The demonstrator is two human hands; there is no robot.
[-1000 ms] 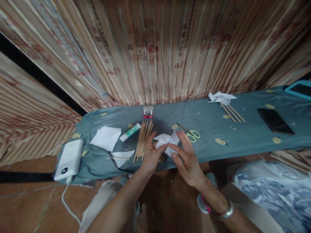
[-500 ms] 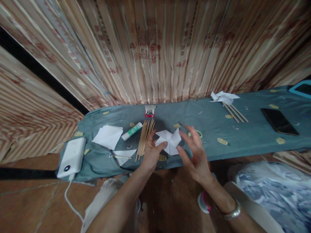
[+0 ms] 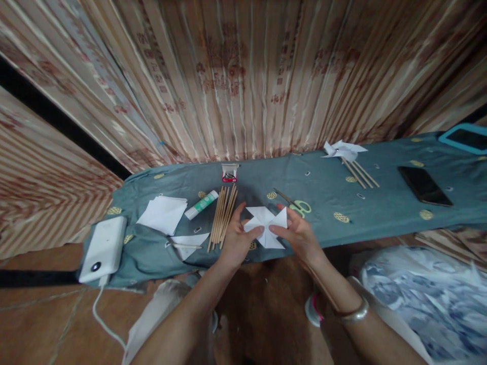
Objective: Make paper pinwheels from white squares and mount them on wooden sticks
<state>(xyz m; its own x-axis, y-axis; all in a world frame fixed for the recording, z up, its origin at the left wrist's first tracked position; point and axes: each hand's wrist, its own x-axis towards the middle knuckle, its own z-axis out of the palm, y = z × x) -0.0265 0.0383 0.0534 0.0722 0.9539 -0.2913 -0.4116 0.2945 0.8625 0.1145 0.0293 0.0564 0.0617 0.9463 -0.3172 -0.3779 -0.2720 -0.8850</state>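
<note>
A white paper pinwheel (image 3: 267,215) with cut, pointed blades is held level above the cloth near the table's front edge. My left hand (image 3: 236,238) pinches its left side, thumb on top. From the right, my right hand (image 3: 302,235) grips it too, thumb near the middle and fingers behind a blade. Just beyond lie green-handled scissors (image 3: 299,205). A bundle of thin wooden sticks (image 3: 222,218) rests left of my left hand, beside a green-and-white glue stick (image 3: 201,205). Behind them stands an open small red-and-white box (image 3: 229,174) with shiny metal bits inside.
Left are a stack of white paper (image 3: 163,214), a folded paper piece with a pencil (image 3: 188,246) and a white power bank (image 3: 103,248) with a cable. Farther right lie paper pinwheels on sticks (image 3: 344,150), a black phone (image 3: 425,186) and a blue-framed device (image 3: 464,138). A curtain (image 3: 243,81) hangs behind.
My right hand, earlier apart with its fingers spread, has closed on the pinwheel's right side. The pinwheel now lies flatter between both hands. The view has shifted slightly.
</note>
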